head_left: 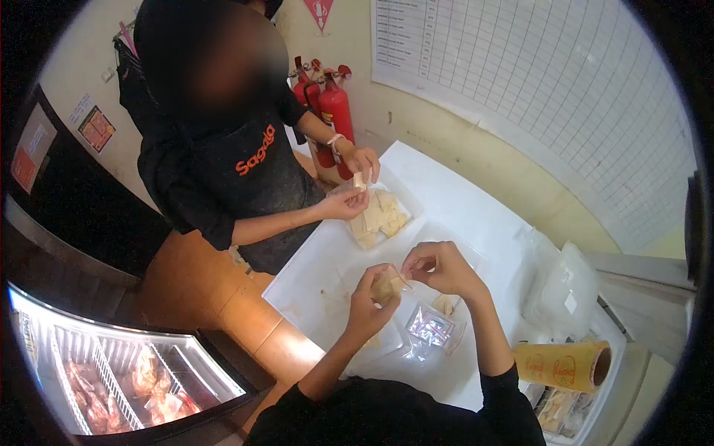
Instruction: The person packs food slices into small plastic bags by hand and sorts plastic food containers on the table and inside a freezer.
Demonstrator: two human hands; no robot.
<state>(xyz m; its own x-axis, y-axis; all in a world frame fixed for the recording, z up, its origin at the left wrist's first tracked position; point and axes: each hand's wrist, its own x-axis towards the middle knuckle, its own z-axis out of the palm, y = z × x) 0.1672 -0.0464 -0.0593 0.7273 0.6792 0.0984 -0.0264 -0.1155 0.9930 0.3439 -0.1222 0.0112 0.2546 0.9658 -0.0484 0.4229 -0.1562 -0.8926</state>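
Observation:
My left hand (368,305) is closed around a small clear plastic bag (388,285) with pale yellow food pieces inside. The thumb and fingers of my right hand (442,269) pinch together at the bag's upper edge. Below my hands, a pile of shiny clear bags with a printed label (430,327) lies on the white table (312,271). A few pale pieces (445,303) show just under my right hand. Across the table, a co-worker's hands (353,186) hold a small pale piece over a clear tub of flat yellowish pieces (378,214).
A roll of yellow film (565,366) rests over a white bin (595,412) of packed goods at the right. Behind it sits a bulky translucent plastic bag (563,286). Red fire extinguishers (335,108) stand by the wall. A lit freezer (134,379) is at lower left.

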